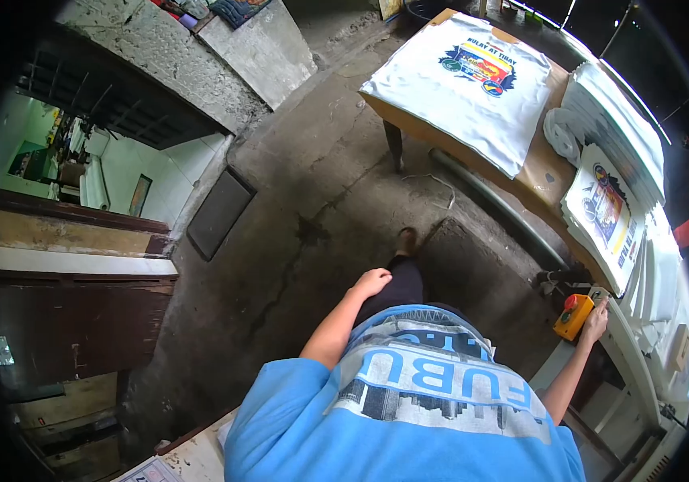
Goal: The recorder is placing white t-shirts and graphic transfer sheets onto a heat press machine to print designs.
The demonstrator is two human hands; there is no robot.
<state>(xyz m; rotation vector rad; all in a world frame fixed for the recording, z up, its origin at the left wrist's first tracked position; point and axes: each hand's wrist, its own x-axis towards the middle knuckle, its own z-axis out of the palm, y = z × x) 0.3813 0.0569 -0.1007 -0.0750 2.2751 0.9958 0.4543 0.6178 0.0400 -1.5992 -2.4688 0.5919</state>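
My left hand (372, 283) hangs beside my thigh in dark trousers, holding nothing, its fingers loosely stretched. On the right, my right hand (596, 320) is at a yellow control box (572, 316) with a red push button, fixed at the edge of a pale machine (632, 345). A finger points up along the corner of the box and the machine's edge; the rest of the fingers are partly hidden. Just beyond that hand lies a stack of printed white shirts (604, 210), with a colourful design on the top one.
A white printed shirt (473, 88) lies flat on a wooden table (549, 173) at the far right. A clear plastic bag (563, 135) sits by more stacked white cloth (617, 120). A grey pipe (497, 205) runs below the table. A dark mat (222, 214) lies before a doorway at left.
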